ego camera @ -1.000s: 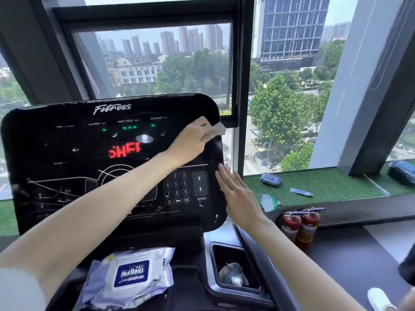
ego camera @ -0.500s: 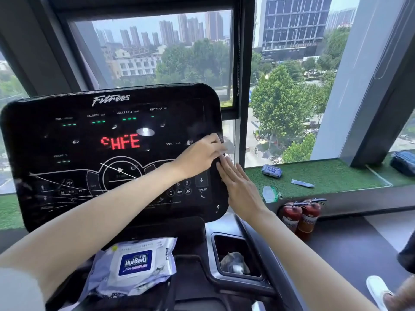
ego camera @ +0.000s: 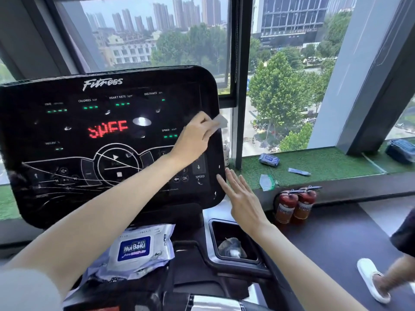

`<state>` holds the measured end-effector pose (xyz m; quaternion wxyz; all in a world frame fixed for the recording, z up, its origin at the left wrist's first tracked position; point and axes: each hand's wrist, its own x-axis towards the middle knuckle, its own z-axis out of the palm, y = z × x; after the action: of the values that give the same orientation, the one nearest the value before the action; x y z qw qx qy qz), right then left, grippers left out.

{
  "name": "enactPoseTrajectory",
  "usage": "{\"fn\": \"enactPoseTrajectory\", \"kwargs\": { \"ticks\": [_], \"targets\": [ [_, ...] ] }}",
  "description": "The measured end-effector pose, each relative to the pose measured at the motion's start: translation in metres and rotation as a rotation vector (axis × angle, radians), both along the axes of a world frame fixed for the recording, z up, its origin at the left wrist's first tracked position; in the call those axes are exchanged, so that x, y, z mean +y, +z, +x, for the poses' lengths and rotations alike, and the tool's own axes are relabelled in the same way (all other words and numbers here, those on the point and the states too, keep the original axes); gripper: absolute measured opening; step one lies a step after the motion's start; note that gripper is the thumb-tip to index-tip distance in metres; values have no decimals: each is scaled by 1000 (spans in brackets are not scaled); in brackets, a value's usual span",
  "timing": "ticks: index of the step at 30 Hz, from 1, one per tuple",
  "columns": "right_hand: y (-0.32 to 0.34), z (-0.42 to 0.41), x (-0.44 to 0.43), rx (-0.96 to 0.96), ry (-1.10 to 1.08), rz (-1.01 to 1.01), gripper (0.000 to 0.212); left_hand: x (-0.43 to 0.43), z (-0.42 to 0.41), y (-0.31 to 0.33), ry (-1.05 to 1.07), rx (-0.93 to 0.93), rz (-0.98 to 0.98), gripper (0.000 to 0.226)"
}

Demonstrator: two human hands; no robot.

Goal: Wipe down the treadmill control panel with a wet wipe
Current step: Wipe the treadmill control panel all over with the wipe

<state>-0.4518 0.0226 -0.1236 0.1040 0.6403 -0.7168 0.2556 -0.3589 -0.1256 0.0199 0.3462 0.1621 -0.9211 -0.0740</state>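
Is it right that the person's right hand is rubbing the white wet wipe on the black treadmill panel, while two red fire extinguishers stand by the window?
Not quite. In the head view, the left hand holds the white wet wipe against the black treadmill panel; the right hand is empty, fingers spread at the panel's edge. The two red fire extinguishers do stand below the window ledge.

A high-rise gym is showing here: a treadmill console (ego camera: 107,140) marked "Fitness" is glowing with calorie, heart-rate and speed readouts, facing tall windows (ego camera: 152,34) overlooking city towers. Two fire extinguishers (ego camera: 295,206) are standing below a turf-covered sill (ego camera: 325,164).
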Motion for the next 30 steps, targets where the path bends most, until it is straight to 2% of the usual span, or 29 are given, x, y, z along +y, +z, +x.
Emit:
{"fn": "enactPoseTrajectory", "kwargs": {
  "ticks": [1, 4, 5, 9, 10, 14, 15, 18, 20, 22, 24, 25, 27, 29, 30],
  "targets": [
    [0, 0, 0, 8, -2, 6, 101, 4, 1, -8, -35, -56, -45, 21],
    [-1, -1, -2, 32, 0, 16, 99, 17, 11, -29, -209, -376, -170, 15],
    [-1, -2, -2, 33, -3, 17, 99, 14, 10, -26, -205, -391, -160, 13],
    [-5, 0, -2, 21, -23, 22, 101, 1, -2, -8, 1, -71, -67, 20],
    [-6, 1, -2, 19, -26, 24, 102, 2, -2, -11, 2, -67, -91, 21],
    [-5, 0, -1, 25, -26, 25, 103, 17, 7, -29, -211, -453, -237, 24],
    [-4, 0, -2, 24, -28, 27, 103, 15, 6, -23, -204, -446, -227, 24],
    [-5, 2, -1, 20, -40, 28, 102, 2, -3, -4, -27, -165, -97, 21],
    [-5, 4, -1, 9, -43, 17, 101, 2, -3, -11, -9, -102, -109, 23],
    [-5, 5, -1, 17, -37, 9, 100, 12, 2, -29, -134, -269, -206, 28],
    [-6, 6, 0, 9, -21, -18, 99, 20, 9, -39, -218, -447, -206, 25],
    [-6, 7, 2, -26, -7, -39, 98, 19, 9, -37, -205, -430, -159, 22],
    [-6, 13, 6, -239, 25, -78, 87, 15, 4, -29, -120, -229, -44, 20],
    [0, 23, 9, -621, 38, -107, 69, 17, 3, -33, -36, -65, 6, 21],
    [3, 26, 8, -838, 34, -147, 62, 20, 4, -42, -48, -82, -18, 20]
  ]
}}
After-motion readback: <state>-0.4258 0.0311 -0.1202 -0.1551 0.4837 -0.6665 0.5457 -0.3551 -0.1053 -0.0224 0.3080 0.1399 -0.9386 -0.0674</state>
